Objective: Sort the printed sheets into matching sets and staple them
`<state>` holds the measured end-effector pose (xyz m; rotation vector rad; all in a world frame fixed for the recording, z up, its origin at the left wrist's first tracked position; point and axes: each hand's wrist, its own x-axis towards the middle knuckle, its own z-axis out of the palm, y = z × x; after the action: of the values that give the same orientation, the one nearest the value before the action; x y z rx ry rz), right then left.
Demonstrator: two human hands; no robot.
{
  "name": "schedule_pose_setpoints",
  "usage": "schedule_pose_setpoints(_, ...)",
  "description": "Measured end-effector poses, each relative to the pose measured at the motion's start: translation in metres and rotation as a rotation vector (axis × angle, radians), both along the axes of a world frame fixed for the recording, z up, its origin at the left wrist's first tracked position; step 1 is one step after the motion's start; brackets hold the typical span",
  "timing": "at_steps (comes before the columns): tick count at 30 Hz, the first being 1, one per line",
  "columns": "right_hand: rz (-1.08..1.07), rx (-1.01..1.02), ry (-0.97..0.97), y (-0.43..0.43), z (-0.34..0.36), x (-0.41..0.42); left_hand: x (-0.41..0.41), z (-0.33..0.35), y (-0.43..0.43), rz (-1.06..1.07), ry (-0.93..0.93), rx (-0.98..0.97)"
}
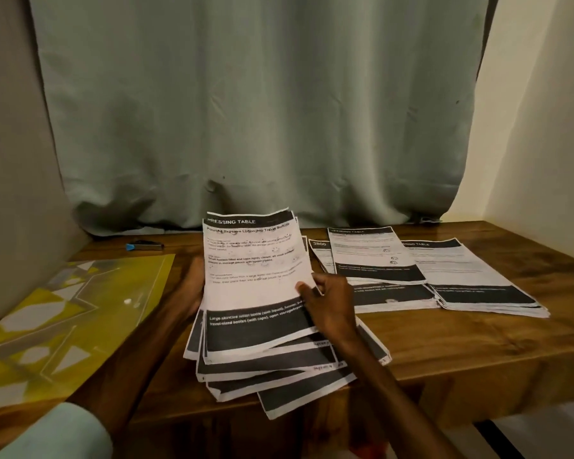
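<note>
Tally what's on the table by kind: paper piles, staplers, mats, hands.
Loose pile: 1
Sorted stacks: 3 (left stack, middle stack, right stack)
Stapler: 1
Yellow mat: 1
Hands: 2 (left hand, right hand)
Total: 8

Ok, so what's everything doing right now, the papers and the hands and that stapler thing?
Top sheet: far end raised off the pile, print side up.
Right hand: pinches the top sheet's right edge.
Left hand: at the sheet's left edge, fingers hidden behind it.
Loose pile: fanned out messily, overhanging the table front edge.
Sorted stacks: lying flat, overlapping, unheld.
Stapler: lying on the table, untouched.
</note>
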<state>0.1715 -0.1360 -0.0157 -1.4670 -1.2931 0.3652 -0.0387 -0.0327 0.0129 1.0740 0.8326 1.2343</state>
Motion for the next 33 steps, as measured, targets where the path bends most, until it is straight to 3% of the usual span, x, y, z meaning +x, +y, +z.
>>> schedule_pose_setpoints(5, -0.021, -0.024, -0.097, 0.006, -0.005, -0.011, -0.006, 0.001, 0.013, -0.078, -0.188, -0.089)
schedule_pose_setpoints(9, 0.003, -0.059, -0.121, 0.007, -0.006, -0.005, -0.003, 0.003, 0.001, -0.214, -0.102, -0.060)
schedule_pose_setpoints(13, 0.042, -0.109, -0.127, -0.001, 0.001, 0.014, -0.006, -0.005, 0.006, -0.060, 0.015, -0.026)
schedule_pose_setpoints(17, -0.066, -0.165, -0.137, -0.025, 0.011, 0.058, -0.012, -0.006, 0.011, -0.073, 0.006, -0.065)
schedule_pose_setpoints(24, -0.085, -0.563, -0.397, -0.054, 0.012, 0.109, -0.021, -0.009, 0.026, -0.130, -0.031, -0.077)
schedule_pose_setpoints(33, 0.010, -0.544, -0.328, -0.044, 0.015, 0.091, -0.018, -0.011, 0.024, -0.159, -0.037, -0.112)
